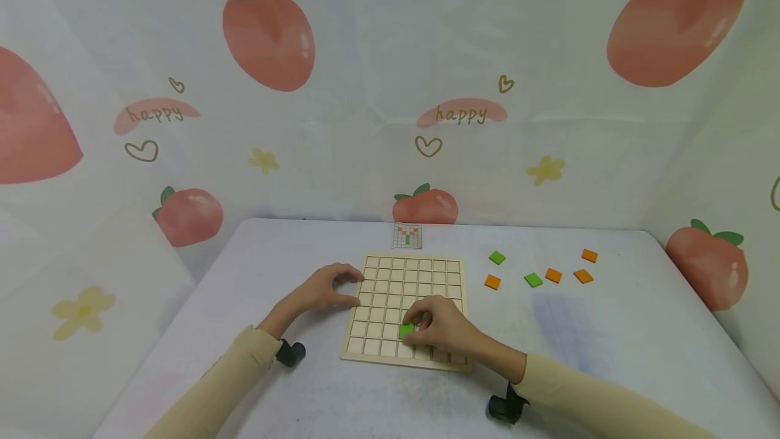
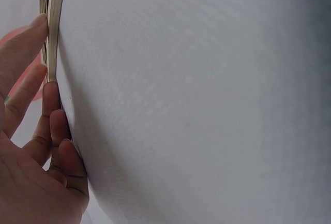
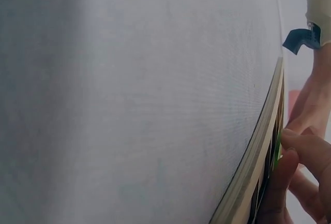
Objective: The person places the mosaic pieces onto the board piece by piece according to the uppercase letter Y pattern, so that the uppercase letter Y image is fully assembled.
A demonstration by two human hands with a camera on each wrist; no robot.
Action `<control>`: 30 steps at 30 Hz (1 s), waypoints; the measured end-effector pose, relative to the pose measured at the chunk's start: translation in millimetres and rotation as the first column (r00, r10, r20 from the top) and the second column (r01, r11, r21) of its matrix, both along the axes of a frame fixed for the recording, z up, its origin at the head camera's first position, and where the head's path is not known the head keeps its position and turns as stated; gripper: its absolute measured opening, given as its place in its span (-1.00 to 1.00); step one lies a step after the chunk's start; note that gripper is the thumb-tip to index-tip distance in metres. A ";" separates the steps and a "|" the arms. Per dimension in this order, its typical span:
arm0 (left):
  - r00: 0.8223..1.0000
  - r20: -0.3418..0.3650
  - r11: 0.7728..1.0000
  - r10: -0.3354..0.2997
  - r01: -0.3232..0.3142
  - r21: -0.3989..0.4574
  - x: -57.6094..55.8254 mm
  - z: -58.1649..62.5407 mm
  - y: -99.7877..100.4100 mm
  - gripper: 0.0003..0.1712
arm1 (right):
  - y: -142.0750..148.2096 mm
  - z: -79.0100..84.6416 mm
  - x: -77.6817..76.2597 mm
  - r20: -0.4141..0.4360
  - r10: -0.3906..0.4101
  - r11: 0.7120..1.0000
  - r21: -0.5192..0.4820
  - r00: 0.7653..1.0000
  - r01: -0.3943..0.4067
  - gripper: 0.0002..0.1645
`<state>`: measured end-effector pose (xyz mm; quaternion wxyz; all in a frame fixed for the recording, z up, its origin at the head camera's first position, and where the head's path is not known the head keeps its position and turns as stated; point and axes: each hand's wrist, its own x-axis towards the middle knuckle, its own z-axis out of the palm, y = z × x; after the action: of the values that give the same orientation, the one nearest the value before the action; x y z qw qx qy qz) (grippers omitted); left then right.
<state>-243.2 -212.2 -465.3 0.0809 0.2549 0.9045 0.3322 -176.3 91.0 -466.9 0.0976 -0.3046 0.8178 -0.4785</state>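
A square wooden grid board (image 1: 378, 288) lies on the table, its cells bare wood where they show. Over its lower middle, my right hand (image 1: 443, 324) pinches a green square tile (image 1: 406, 331) between thumb and fingers, close on the cells. The right wrist view shows a sliver of the same green tile (image 3: 279, 150) at the fingertips, beside the board's edge (image 3: 253, 169). My left hand (image 1: 326, 288) rests its fingertips against the board's left side. In the left wrist view, the fingers of the left hand (image 2: 39, 146) touch the wooden edge (image 2: 53, 38).
Right of the board lie loose tiles, two green, one at the back (image 1: 497, 258), and several orange, one nearest the board (image 1: 492, 282). A small card with a coloured grid pattern (image 1: 407, 236) lies behind the board. A fruit-print cloth (image 1: 341, 154) hangs behind the white table (image 1: 292, 398).
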 end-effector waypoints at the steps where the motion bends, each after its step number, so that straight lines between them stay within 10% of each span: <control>1: 1.000 0.000 1.000 -0.001 0.001 0.001 0.0 0.0 -0.1 -0.46 | 0.1 0.1 0.0 0.002 0.000 1.000 0.000 1.000 0.000 -0.77; 30: 1.000 -0.002 1.000 -0.007 0.007 -0.001 3.1 4.8 0.6 -0.45 | 80.4 6.5 -8.8 0.107 0.029 0.998 -0.063 0.994 -0.022 -0.67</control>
<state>-240.0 -211.6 -460.5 0.0812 0.2586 0.9038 0.3311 -185.1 171.4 -460.5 0.1385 -0.2916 0.7922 -0.5179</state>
